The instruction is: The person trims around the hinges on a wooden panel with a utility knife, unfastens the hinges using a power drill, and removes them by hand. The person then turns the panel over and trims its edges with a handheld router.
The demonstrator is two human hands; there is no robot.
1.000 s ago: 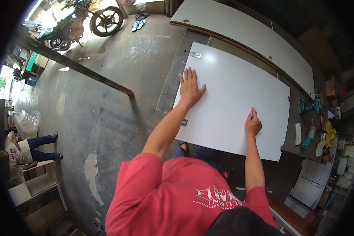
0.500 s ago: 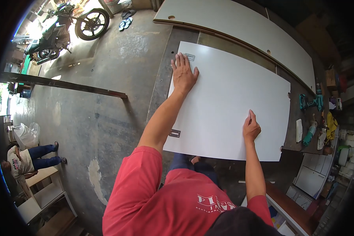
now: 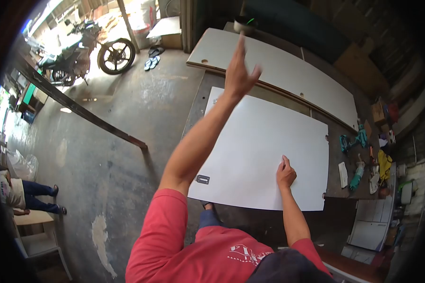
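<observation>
A white panel (image 3: 250, 151) lies flat on the dark worktable (image 3: 337, 181) in front of me. My left hand (image 3: 241, 75) is raised over the panel's far edge, fingers stretched out and thumb apart, with nothing in it. Near the right part of the panel is my right hand (image 3: 286, 174), its fingers curled together; whatever they may hold is hidden. A small slotted metal plate (image 3: 202, 179) sits at the panel's near left edge. Another metal plate (image 3: 216, 101) is at the far left corner, partly hidden by glare.
Behind the panel lies a long white board (image 3: 278, 70) with round holes. On the right are a teal cordless drill (image 3: 360, 137), a teal-handled tool (image 3: 357, 177) and a yellow cloth (image 3: 385, 162). A metal beam (image 3: 89, 104), a motorcycle (image 3: 80, 59) and a person (image 3: 26, 193) are to the left.
My left hand has lifted off the panel's far left corner and moved up and forward. My right hand stays at the panel's right part. The view has tilted further up.
</observation>
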